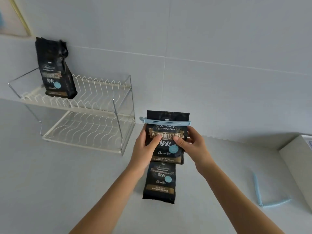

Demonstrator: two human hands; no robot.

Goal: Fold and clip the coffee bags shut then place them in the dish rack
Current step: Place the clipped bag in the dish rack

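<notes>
I hold a black coffee bag [166,144] upright above the counter, my left hand [146,146] on its left side and my right hand [194,144] on its right. A light blue clip [166,122] is clamped across the bag near its top. A second black coffee bag [160,182] lies flat on the counter just below the held one, its top hidden behind it. A third coffee bag [55,70] stands on the left of the upper tier of the white wire dish rack [94,105], its top crumpled and with no clip visible.
An open light blue clip [263,198] lies on the counter at the right, next to a white box [298,164] at the right edge. The rack's lower tier [87,130] holds nothing. A tiled wall runs behind the counter.
</notes>
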